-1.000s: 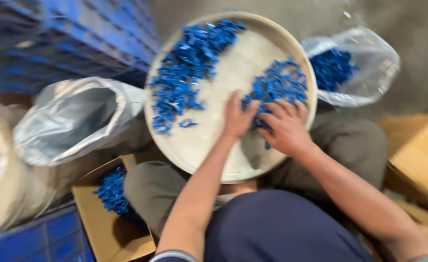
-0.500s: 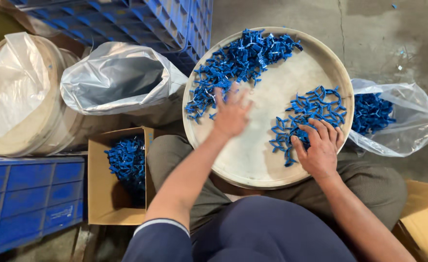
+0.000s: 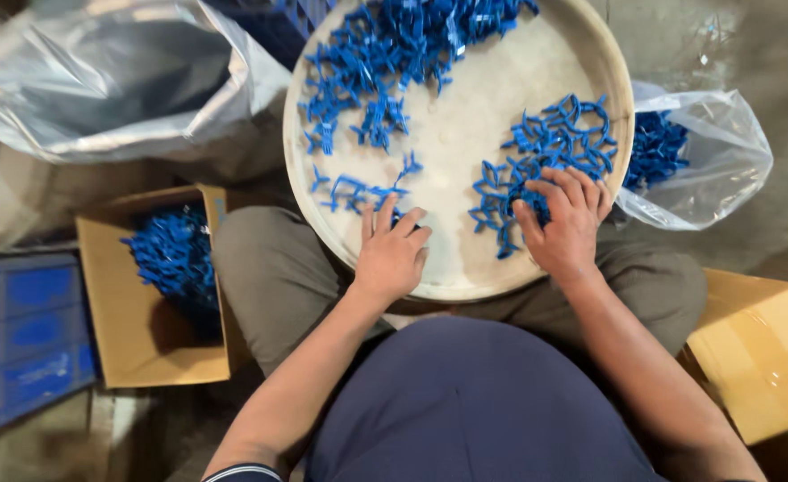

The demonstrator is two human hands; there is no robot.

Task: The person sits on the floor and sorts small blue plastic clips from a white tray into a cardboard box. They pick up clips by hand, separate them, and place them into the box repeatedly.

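A round cream tray (image 3: pixel 590 54) rests on my lap. A big heap of blue plastic parts (image 3: pixel 394 54) lies at its far side. A smaller pile of blue parts (image 3: pixel 550 138) is at the right. My right hand (image 3: pixel 565 219) lies on the near edge of that pile, fingers curled over some pieces. My left hand (image 3: pixel 392 250) is flat on the tray's near left, fingers spread over a few loose blue pieces (image 3: pixel 358 189). Whether either hand grips a piece is hidden.
An open cardboard box (image 3: pixel 108 330) with blue parts stands at my left knee. A clear bag (image 3: pixel 706 161) of blue parts lies at the right, a large silvery bag (image 3: pixel 117 80) at the upper left. Another cardboard box (image 3: pixel 769 348) sits at the right. Blue crates (image 3: pixel 19 339) are at the far left.
My left hand has pulled back from the far heap to the tray's near left, dragging a few pieces along. The right hand stays on the right pile. The camera moved closer.
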